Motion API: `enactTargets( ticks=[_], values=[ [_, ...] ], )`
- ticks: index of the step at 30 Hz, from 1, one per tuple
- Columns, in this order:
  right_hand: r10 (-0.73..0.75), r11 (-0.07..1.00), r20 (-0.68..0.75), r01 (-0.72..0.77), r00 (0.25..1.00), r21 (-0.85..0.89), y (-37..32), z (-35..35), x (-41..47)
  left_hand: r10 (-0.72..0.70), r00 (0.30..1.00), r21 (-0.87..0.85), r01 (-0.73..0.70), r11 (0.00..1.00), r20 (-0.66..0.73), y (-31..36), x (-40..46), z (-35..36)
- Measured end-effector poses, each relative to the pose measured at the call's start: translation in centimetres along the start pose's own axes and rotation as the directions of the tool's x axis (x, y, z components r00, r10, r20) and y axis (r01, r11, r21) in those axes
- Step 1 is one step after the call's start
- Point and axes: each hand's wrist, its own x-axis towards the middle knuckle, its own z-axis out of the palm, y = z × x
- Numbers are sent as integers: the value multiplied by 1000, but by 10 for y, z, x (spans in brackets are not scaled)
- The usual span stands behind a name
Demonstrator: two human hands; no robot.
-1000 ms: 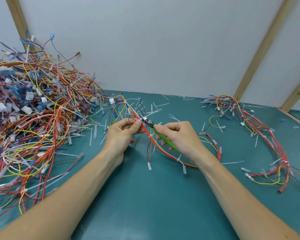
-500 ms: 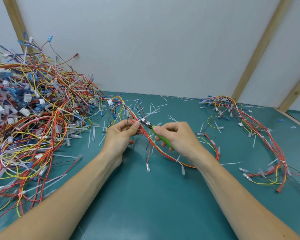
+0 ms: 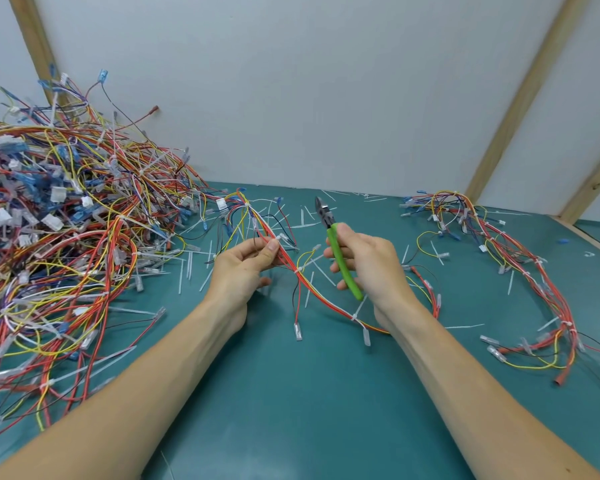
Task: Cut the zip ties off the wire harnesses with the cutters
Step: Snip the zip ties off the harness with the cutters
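Nearest us, on the teal table [image 3: 291, 393], we are pinching the red, yellow and white wire harness [image 3: 321, 299] between the thumb and fingers [image 3: 269, 249] of our left hand [image 3: 243, 271], while our right hand [image 3: 368, 268] is curling its fingers around the green-handled cutters [image 3: 338, 252], blades pointing up and well clear of the wires. A white zip tie [image 3: 298, 269] is sitting on the bundle just beside our left hand, and since it hugs the wires, we are risking nicking insulation if the blades go in carelessly. Farther back, the big tangled heap of uncut harnesses [image 3: 66, 237] is lying at the left.
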Motion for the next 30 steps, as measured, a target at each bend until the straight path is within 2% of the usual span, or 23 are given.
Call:
enactTargets(
  ticks=[2,8,13,18,24,28,30],
  values=[
    [54,999,17,-54,998,2,-1,-3,1,0,1000,-18,1,1000,5,0,0,0],
    [190,971,171,-160,967,-176,-1,-10,1,-11,1000,-46,11,999,12,1,1,0],
    [174,976,283,-125,943,-181,-1,-9,-2,-29,998,-56,31,998,50,2,0,1],
    [117,950,284,-24,952,-310,7,-1,-4,-40,997,-67,44,997,67,3,-1,2],
    [59,950,244,21,968,-313,7,0,-4,-37,997,-54,41,998,71,5,0,2],
    [-17,921,153,75,988,-382,6,1,-6,-104,994,110,99,989,40,9,-3,6],
    [-47,908,121,92,992,-409,5,2,-7,-103,991,202,84,976,86,7,-5,8]
  ],
)
